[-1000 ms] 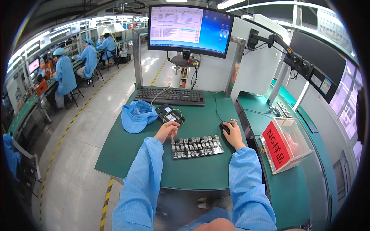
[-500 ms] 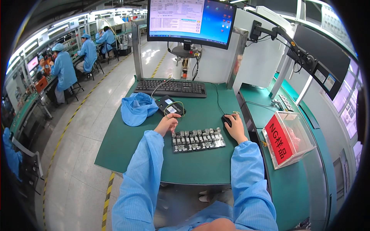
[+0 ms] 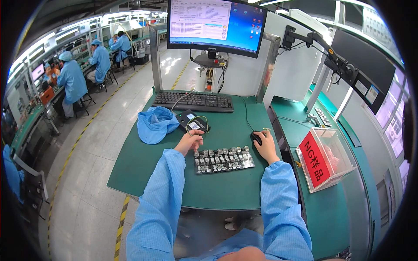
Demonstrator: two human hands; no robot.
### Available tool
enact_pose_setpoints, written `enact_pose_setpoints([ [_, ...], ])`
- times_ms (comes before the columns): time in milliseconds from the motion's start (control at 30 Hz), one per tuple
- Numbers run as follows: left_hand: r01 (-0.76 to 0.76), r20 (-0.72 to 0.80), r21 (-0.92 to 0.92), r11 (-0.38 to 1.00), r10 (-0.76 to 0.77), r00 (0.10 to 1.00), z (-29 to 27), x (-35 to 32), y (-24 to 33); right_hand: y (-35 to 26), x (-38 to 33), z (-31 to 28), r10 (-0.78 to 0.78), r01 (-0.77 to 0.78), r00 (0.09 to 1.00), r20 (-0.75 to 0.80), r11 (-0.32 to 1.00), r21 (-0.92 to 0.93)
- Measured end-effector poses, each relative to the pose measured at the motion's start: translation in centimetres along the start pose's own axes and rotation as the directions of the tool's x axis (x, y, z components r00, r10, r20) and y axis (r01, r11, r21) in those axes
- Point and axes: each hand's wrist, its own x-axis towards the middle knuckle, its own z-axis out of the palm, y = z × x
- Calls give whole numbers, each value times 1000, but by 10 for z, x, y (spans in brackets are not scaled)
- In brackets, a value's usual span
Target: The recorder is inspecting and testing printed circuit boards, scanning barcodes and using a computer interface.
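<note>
My right hand [image 3: 267,147] rests over a black computer mouse [image 3: 257,138] on the green tabletop, fingers bent around it. At the upper left corner of a panel of small circuit boards [image 3: 224,160] is my left hand [image 3: 190,142], its fingers curled and a fingertip at the panel's edge. A thin yellow-green cable [image 3: 206,121] loops from a black box [image 3: 192,118] down beside those fingers; whatever they grip is too small to make out. The panel lies flat between my hands and carries rows of silvery metal connectors.
Behind the panel are a blue cap [image 3: 157,125], a black keyboard [image 3: 194,101] and a monitor [image 3: 216,26] that is switched on. A clear bin [image 3: 333,163] with a red label stands on the right-hand bench. Several people in blue work at the far left.
</note>
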Motion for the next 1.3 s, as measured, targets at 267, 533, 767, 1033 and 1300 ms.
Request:
enact_pose_setpoints([
  [267, -30, 42, 42, 999, 28, 999, -1, 0, -1, 1, -1, -1, 12, -11, 1000, 12, 1000, -20],
  [533, -60, 46, 54, 997, 57, 997, 0, 0, -2, 1, 0, 1, -19, 19, 1000, -16, 1000, -12],
  [767, -78, 64, 110, 991, 71, 995, 2, -5, 2, -1, 0, -1, -6, 6, 1000, -6, 1000, -8],
  [1033, -56, 87, 195, 979, 40, 995, 3, -5, 3, -2, 0, -3, 22, -22, 999, 27, 1000, -19],
  [1300, -57, 108, 201, 978, 35, 994, 5, -8, 6, -2, 0, -3, 29, -29, 999, 23, 999, -18],
])
